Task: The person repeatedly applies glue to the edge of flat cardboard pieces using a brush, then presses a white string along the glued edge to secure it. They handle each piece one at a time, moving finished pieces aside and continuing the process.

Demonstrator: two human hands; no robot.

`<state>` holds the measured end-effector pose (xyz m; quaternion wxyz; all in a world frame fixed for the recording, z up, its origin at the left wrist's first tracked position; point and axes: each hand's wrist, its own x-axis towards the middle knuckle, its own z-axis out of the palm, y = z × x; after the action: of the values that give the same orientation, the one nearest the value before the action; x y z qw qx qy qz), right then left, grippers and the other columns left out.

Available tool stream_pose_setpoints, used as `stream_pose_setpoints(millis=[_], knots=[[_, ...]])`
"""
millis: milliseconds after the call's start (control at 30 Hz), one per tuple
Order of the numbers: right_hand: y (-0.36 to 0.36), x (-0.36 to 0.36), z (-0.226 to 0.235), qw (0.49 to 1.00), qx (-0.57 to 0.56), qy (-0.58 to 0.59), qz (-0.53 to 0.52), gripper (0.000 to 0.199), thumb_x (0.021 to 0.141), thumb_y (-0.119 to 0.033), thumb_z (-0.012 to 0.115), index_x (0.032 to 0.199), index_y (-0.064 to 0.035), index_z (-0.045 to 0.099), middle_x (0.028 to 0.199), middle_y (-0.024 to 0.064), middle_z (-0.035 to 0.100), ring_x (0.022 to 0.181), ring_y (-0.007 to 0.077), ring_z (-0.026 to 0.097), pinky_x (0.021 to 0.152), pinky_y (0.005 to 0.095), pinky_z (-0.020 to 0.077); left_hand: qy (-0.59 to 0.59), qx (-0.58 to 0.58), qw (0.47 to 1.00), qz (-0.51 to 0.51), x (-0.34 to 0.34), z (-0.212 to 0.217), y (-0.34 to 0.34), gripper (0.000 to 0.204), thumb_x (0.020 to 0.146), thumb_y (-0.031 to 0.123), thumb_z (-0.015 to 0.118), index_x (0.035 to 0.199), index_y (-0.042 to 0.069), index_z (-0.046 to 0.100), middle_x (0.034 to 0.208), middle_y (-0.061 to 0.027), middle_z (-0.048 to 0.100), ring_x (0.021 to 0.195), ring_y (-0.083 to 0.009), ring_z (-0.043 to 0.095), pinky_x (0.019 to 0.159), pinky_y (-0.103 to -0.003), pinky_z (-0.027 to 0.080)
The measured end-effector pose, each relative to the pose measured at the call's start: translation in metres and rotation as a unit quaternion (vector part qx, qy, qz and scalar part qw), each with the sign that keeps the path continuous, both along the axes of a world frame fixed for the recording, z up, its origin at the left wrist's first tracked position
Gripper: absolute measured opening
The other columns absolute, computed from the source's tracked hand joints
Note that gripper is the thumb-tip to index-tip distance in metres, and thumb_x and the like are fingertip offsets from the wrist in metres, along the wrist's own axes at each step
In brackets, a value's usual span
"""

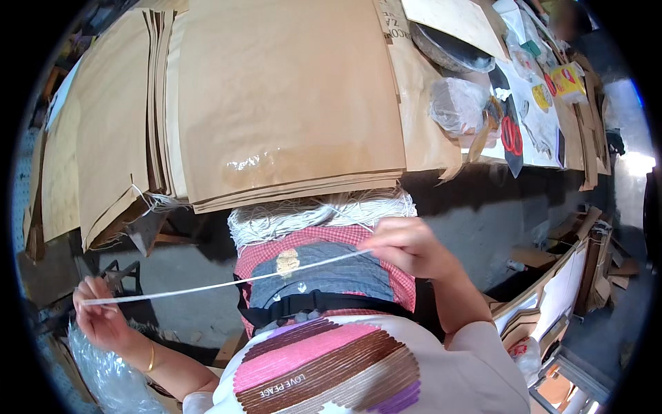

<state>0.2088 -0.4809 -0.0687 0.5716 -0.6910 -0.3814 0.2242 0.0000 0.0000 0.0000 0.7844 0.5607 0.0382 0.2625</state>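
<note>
A length of white cord [227, 283] runs nearly straight across my lap, held at both ends. Its left end is pinched in my left hand [101, 314], out to the left and below the table edge. My right hand [407, 247] grips the other end, higher up and right of my waist. A bundle of white cords [321, 219] lies over my thighs at the table edge, on a red checked cloth [248, 252]. In front of me is a stack of brown paper sheets [289, 90], with a wet, shiny patch near its front edge.
Another stack of brown paper [114, 117] hangs over the table's left edge. To the right are a dark round basin [452, 52], a clear plastic bag [457, 105], red-handled scissors [511, 135] and a yellow packet [567, 83]. Cardboard pieces [552, 290] lean at the lower right.
</note>
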Motion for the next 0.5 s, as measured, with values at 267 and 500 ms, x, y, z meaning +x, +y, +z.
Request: stream_pose_setpoints(millis=[267,500], knots=[[-0.014,0.070,0.026,0.959,-0.182,-0.064,-0.208,0.011,0.081,-0.007,0.067,0.089,0.0014,0.069,0.074,0.0073,0.063,0.067,0.0120,0.059,0.061,0.0245,0.0465,0.278,0.224,0.921,0.159,0.058,-0.080,0.036,0.018,0.090,0.012,0.059,0.090,-0.005,0.065,0.077,-0.0016,0.056,0.073,-0.0085,0.049,0.066,-0.022,0.037],[-0.011,0.101,-0.042,0.934,-0.230,0.009,-0.274,0.012,0.076,-0.009,0.069,0.080,0.0005,0.065,0.075,0.0088,0.063,0.069,0.0126,0.059,0.065,0.0256,0.0477,0.392,0.350,0.829,0.190,0.115,-0.136,0.012,0.020,0.085,0.014,0.062,0.080,-0.004,0.066,0.064,0.0010,0.055,0.063,-0.0036,0.047,0.058,-0.019,0.035]])
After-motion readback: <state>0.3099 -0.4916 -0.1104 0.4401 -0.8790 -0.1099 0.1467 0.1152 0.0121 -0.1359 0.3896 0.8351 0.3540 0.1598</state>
